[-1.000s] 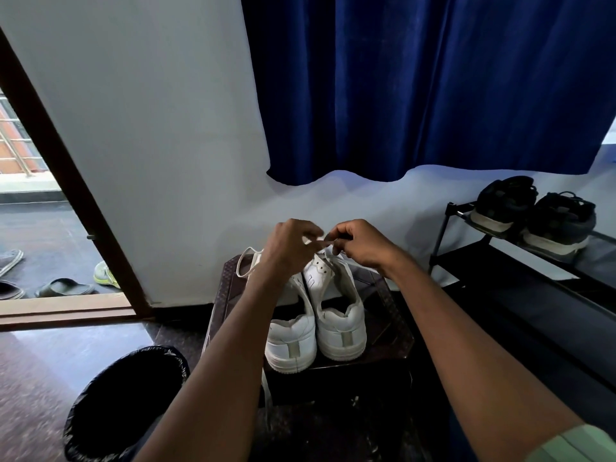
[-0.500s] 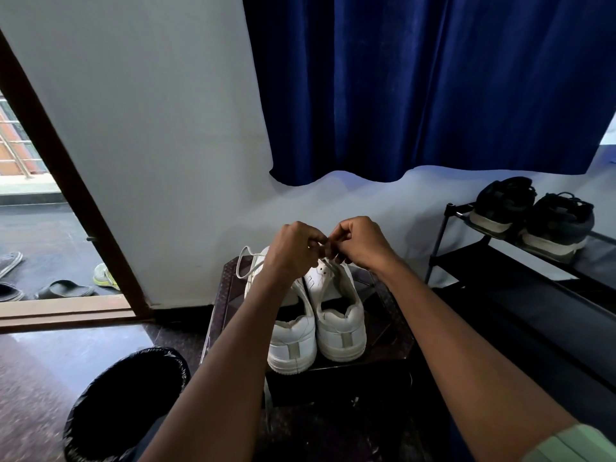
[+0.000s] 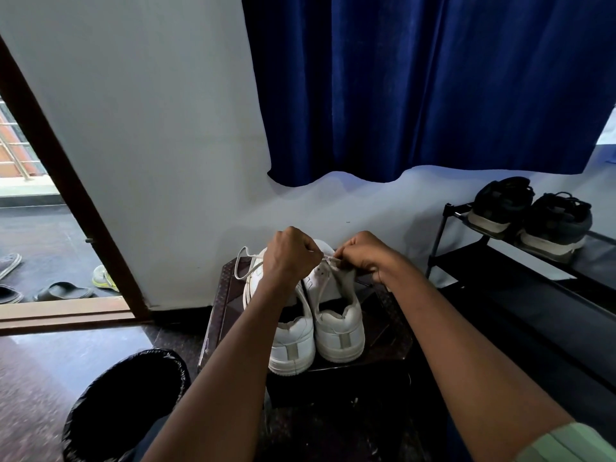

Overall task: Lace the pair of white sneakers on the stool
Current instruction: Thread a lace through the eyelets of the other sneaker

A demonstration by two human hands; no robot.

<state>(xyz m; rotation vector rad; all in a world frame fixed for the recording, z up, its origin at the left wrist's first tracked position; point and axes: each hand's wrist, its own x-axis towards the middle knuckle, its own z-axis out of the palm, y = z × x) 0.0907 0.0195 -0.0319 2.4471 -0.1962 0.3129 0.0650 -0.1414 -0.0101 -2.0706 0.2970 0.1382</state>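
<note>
white sneakers (image 3: 316, 325) stand side by side on a dark stool (image 3: 220, 295), heels toward the camera and toes toward the pale wall (image 3: 150, 128). the left sneaker (image 3: 293, 345) sits a little nearer the viewer than the right sneaker (image 3: 340, 331), and the two touch along their inner sides. a white lace (image 3: 245, 261) loops out to the left of the left sneaker's toe, over the far left part of the stool.

both hands are raised over the front of the shoes, close together but not touching. the left hand (image 3: 290, 255) is curled into a tight fist around the lace, with a short taut stretch of it running from its fingers across to the right hand (image 3: 363, 258). the right hand has its fingers curled too and pinches the other end of that stretch just above the right sneaker's tongue. whether the lace passes through an eyelet there is too small to tell.

a bin lined with a black bag (image 3: 126, 405) stands on the floor to the lower left of the stool. a dark blue curtain (image 3: 416, 81) hangs on the wall above. to the right, a black shoe rack (image 3: 466, 258) carries a pair of dark shoes (image 3: 530, 215) on its top shelf. through the doorway on the left, slippers (image 3: 63, 290) lie on the floor outside.
</note>
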